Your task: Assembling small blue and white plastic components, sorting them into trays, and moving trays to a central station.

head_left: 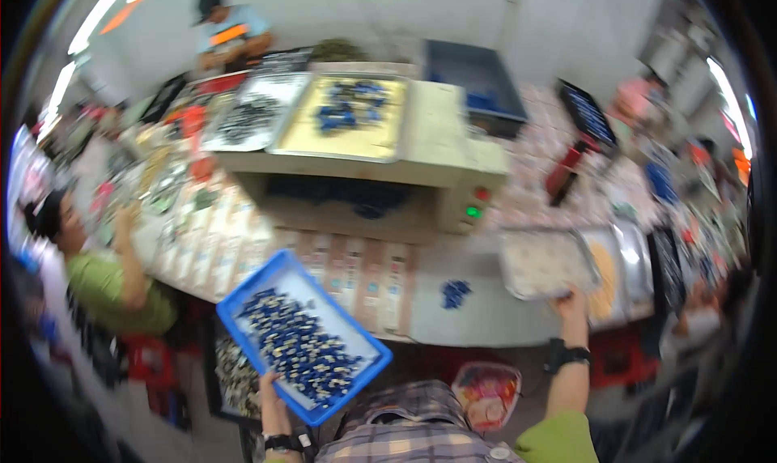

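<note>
My left hand (271, 392) grips the near left edge of a blue plastic tray (353, 388), which is tilted and held over the table's front edge. Many small blue-and-white parts (299, 350) are spread across its white bottom. Out to the right, my right hand (570, 303) is closed on the near edge of a shallow metal tray (589, 256) with a whitish inside; blur hides what, if anything, lies in it. Between the two trays, a small heap of blue parts (456, 293) rests on the grey tabletop (437, 321).
Ahead stands a beige machine (445, 123) with an opening and lit buttons, two trays of parts on top. A grey-blue bin (473, 54) is behind. Below left is a black crate (222, 382); a red basket (486, 394) is near my lap. A co-worker (113, 289) sits left.
</note>
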A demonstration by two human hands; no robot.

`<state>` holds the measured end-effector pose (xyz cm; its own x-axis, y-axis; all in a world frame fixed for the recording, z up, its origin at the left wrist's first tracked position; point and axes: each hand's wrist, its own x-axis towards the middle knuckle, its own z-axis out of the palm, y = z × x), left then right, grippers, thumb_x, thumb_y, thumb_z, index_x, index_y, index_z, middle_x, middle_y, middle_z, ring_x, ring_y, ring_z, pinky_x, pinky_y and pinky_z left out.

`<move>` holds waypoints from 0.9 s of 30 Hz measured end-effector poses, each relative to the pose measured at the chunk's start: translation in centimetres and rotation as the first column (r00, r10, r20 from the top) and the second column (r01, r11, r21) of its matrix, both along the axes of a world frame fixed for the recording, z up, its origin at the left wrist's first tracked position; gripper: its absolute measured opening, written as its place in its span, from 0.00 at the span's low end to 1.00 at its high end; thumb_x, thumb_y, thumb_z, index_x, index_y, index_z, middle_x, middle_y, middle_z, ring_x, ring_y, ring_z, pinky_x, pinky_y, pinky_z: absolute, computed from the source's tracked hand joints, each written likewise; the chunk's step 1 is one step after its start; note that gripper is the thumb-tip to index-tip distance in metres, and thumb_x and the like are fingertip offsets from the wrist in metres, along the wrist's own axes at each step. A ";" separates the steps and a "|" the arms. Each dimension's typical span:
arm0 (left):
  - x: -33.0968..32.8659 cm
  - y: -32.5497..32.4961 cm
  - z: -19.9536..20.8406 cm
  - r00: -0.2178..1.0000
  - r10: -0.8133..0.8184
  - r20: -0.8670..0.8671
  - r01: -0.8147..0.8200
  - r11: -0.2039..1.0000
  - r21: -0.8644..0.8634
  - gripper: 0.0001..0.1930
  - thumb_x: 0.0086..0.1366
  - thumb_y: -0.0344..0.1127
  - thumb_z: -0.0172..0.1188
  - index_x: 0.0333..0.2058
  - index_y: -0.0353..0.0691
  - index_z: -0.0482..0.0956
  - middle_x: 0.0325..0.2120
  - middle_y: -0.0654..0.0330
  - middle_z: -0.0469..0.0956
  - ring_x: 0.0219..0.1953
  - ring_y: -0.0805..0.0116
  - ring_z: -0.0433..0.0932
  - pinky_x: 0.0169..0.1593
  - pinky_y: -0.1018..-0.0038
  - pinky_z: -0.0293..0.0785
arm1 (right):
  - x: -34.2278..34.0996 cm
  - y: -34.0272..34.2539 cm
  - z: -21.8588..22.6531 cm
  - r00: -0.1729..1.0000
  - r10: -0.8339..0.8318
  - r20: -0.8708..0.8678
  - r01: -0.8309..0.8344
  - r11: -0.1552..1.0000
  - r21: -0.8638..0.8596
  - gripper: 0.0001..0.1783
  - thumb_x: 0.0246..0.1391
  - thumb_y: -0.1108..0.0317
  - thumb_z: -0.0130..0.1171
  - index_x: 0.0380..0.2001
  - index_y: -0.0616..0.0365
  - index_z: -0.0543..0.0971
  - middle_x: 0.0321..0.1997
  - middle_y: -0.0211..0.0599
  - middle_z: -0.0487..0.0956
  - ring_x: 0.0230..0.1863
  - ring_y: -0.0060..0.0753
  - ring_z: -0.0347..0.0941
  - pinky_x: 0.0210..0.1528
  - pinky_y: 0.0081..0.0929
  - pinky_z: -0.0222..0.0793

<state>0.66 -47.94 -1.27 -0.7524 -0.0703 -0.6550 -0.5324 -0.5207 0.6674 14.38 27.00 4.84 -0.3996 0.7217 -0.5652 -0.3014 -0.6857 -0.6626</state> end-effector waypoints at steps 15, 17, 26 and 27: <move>0.1 6.7 6.7 0.987 0.146 -0.071 -0.145 0.989 0.026 0.29 0.42 0.24 0.48 0.50 0.36 0.63 0.36 0.56 0.72 0.36 0.64 0.74 0.40 0.68 0.74 | -4.2 13.7 -12.2 0.952 0.223 0.208 -0.238 0.970 0.051 0.10 0.50 0.62 0.52 0.35 0.53 0.71 0.27 0.32 0.71 0.25 0.27 0.67 0.26 0.22 0.66; 0.4 6.5 6.3 0.989 0.135 -0.063 -0.133 0.991 0.032 0.30 0.42 0.23 0.48 0.50 0.36 0.62 0.36 0.55 0.72 0.36 0.64 0.74 0.40 0.68 0.74 | -6.9 16.3 -12.0 0.934 0.277 0.227 -0.304 0.948 0.094 0.10 0.50 0.62 0.52 0.36 0.53 0.71 0.27 0.32 0.71 0.25 0.27 0.67 0.26 0.22 0.66; 1.0 4.0 6.0 0.982 0.187 -0.036 -0.186 0.982 0.021 0.32 0.43 0.24 0.49 0.53 0.38 0.58 0.39 0.54 0.71 0.37 0.64 0.74 0.41 0.68 0.74 | -15.7 11.9 -6.4 0.841 0.408 0.356 -0.507 0.825 0.250 0.11 0.51 0.62 0.52 0.37 0.52 0.70 0.27 0.33 0.71 0.23 0.28 0.68 0.25 0.23 0.66; 0.8 3.5 6.1 0.981 0.189 -0.035 -0.188 0.982 0.029 0.32 0.43 0.24 0.49 0.53 0.38 0.58 0.39 0.54 0.71 0.37 0.64 0.74 0.41 0.68 0.74 | -16.0 10.4 -5.5 0.833 0.408 0.373 -0.518 0.813 0.267 0.11 0.51 0.62 0.52 0.37 0.52 0.70 0.27 0.33 0.71 0.23 0.28 0.68 0.25 0.23 0.66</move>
